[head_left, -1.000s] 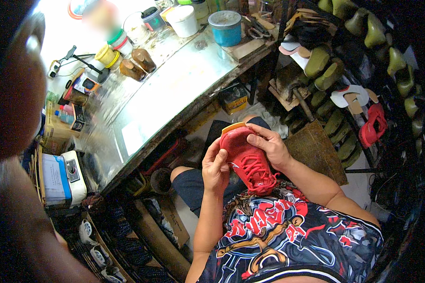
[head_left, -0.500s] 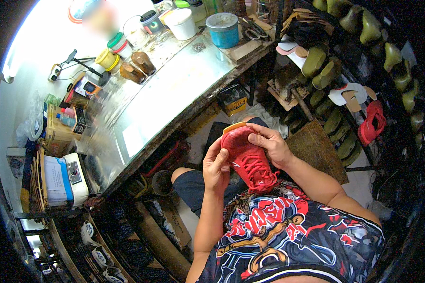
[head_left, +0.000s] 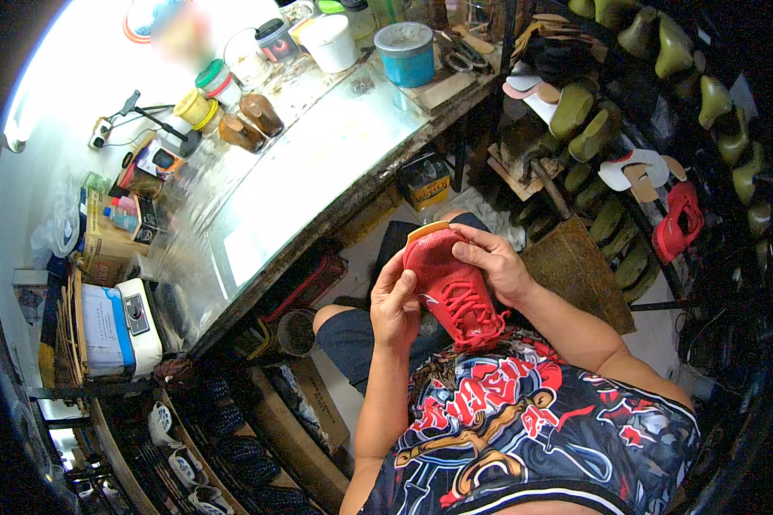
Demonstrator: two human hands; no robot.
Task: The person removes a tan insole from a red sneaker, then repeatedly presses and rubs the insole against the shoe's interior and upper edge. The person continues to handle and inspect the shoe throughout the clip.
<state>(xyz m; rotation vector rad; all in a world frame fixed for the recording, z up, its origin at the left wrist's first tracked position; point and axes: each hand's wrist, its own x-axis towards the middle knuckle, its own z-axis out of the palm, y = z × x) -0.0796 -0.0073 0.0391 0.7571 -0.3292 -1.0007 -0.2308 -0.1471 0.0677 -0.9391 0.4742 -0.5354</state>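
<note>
A red laced sports shoe (head_left: 451,287) with an orange sole edge at its toe rests over my lap, toe pointing away from me. My left hand (head_left: 393,302) grips its left side, fingers curled against the upper. My right hand (head_left: 492,264) holds the right side near the toe, thumb and fingers pressing on the upper. Both forearms come up from my patterned shirt at the bottom of the picture.
A long glass-topped workbench (head_left: 301,172) runs to my left with tubs, jars and a blue container (head_left: 406,53). Shelves of green shoe lasts (head_left: 661,60) fill the right. A brown stand (head_left: 575,270) sits by my right knee. Shoes line racks at lower left (head_left: 180,438).
The dark shape that covered the left edge one second ago is gone. My hands and the shoe have barely shifted.
</note>
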